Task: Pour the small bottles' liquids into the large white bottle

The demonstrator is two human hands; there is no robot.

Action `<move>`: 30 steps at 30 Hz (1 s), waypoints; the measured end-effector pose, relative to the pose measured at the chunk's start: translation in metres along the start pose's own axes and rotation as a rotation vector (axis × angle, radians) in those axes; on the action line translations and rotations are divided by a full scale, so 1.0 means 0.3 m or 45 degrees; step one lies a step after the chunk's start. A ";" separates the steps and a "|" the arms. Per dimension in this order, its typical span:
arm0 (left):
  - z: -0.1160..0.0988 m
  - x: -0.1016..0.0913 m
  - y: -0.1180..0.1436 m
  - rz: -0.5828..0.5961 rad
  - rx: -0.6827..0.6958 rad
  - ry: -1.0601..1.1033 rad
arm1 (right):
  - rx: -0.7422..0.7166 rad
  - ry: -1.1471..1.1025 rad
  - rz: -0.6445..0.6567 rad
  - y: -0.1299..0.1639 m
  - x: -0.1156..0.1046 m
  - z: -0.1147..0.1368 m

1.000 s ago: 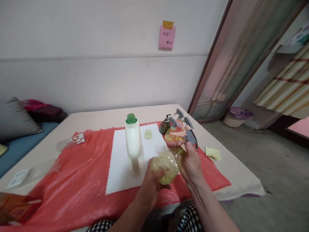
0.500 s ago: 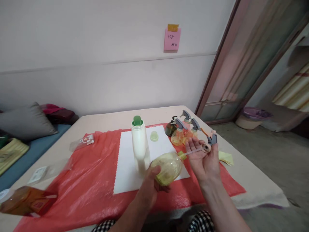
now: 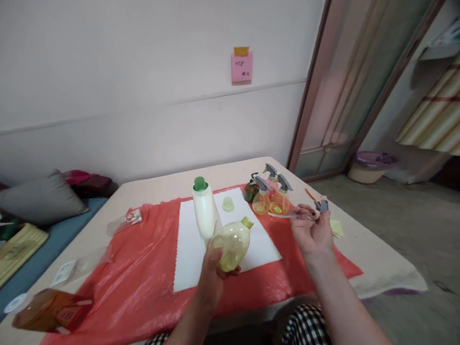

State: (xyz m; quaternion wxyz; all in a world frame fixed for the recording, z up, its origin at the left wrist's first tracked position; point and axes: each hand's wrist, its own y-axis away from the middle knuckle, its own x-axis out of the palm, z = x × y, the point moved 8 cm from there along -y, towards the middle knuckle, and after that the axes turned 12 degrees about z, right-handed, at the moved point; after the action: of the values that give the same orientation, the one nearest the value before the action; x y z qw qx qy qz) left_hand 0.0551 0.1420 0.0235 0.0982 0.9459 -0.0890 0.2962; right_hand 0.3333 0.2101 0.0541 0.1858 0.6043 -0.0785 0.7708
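My left hand (image 3: 214, 268) is gripping the yellow spray bottle (image 3: 232, 243) from below, its open neck tilted up, above the white mat (image 3: 187, 268). My right hand (image 3: 312, 232) is pinching the grey trigger sprayer head (image 3: 316, 211), its tube pointing left. Behind are standing the white bottle (image 3: 204, 213) and three small spray bottles (image 3: 270, 200).

Beige table (image 3: 362, 261) under red plastic sheet (image 3: 132, 273)
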 end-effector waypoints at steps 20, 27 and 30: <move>-0.699 -0.094 -0.013 -0.581 0.639 -0.933 | 0.288 0.560 0.319 0.083 -0.036 -0.303; -0.812 -0.060 -0.049 -0.696 0.533 -1.383 | 0.289 0.514 0.325 0.083 -0.034 -0.277; -0.839 -0.043 -0.064 -0.686 0.539 -1.533 | 0.307 0.502 0.323 0.086 -0.032 -0.281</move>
State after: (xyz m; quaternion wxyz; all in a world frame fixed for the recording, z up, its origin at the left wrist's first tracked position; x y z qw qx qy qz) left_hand -0.0877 0.2220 0.2160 -0.0848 0.9336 0.1697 -0.3041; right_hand 0.2493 0.2137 0.0259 0.0262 0.4456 -0.0235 0.8945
